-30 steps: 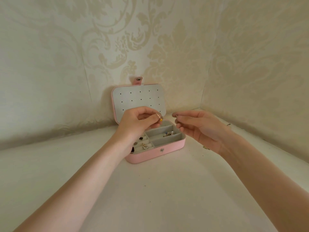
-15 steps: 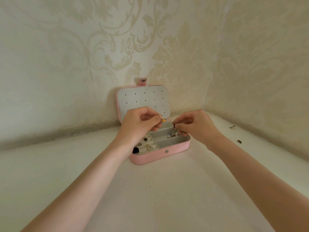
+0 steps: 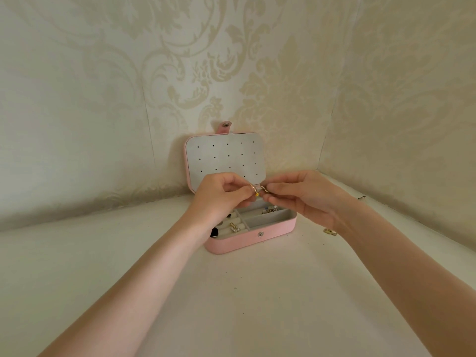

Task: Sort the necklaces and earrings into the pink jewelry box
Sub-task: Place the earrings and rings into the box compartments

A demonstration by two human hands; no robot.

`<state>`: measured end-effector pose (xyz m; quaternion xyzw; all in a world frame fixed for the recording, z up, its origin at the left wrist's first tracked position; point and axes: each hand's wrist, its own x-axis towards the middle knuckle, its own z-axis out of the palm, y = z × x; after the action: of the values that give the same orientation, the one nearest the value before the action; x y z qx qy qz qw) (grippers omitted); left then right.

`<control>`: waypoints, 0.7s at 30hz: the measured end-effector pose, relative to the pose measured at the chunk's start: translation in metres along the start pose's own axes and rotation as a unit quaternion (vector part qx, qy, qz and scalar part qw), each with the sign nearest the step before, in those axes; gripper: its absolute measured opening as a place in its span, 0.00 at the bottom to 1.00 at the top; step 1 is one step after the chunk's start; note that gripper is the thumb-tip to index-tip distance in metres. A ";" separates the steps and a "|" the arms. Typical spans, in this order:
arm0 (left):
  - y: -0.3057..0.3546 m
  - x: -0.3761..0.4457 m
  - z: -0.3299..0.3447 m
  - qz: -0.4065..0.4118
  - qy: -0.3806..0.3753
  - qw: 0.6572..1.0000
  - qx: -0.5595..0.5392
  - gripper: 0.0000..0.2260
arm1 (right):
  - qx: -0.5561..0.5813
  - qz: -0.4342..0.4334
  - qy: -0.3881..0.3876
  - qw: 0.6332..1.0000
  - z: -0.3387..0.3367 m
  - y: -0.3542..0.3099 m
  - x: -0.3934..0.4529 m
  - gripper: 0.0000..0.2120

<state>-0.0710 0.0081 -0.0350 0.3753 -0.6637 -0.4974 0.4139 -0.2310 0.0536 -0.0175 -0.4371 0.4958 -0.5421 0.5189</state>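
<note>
- Head view: the pink jewelry box (image 3: 270, 234) sits open on a pale surface in a wallpapered corner, directly below and just beyond both hands. Its long axis runs left to right, tilted so the right end lies a little farther away. The lid (image 3: 226, 161) stands upright behind the hands, its pale lining dotted with small holes.
- Head view: the left hand (image 3: 219, 197) hovers above the box's left half, fingers curled, thumb and forefinger pinching a small gold earring (image 3: 255, 189) with a yellow bead at its lower edge.
- Head view: the right hand (image 3: 304, 195) hovers above the box's right half, fingers curled, pinching a second small gold piece (image 3: 264, 188). I cannot tell whether it is a separate earring or a part of the first.
- Head view: the two pinched pieces nearly meet between the fingertips, above the middle of the box. Both hands look about equally near the compartments beneath them.
- Head view: below the left hand, the ring-roll section holds a sparkly square pendant (image 3: 235, 228) and a dark stone piece (image 3: 214, 232). Below the right hand, a rear compartment holds a small cluster of jewelry (image 3: 270, 210); the front compartment beside it looks bare.
- Head view: to the right of the right wrist, a gold piece (image 3: 330, 231) lies loose on the surface, and another small item (image 3: 362, 197) lies farther off near the wall. Both appear not yet sorted.
- Judgement: the next move probably turns on lowering a pinched piece straight down into a compartment, or pushing it into a lid hole just behind.
</note>
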 end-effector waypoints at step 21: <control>-0.015 0.004 -0.062 0.019 0.089 0.996 0.016 0.06 | -0.381 -0.059 -0.070 0.920 0.037 -0.006 0.020 0.11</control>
<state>-0.0144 -0.0207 -0.0386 0.4115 -0.6392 -0.4437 0.4745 -0.1969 0.0307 -0.0075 -0.6671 0.6008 -0.3101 0.3130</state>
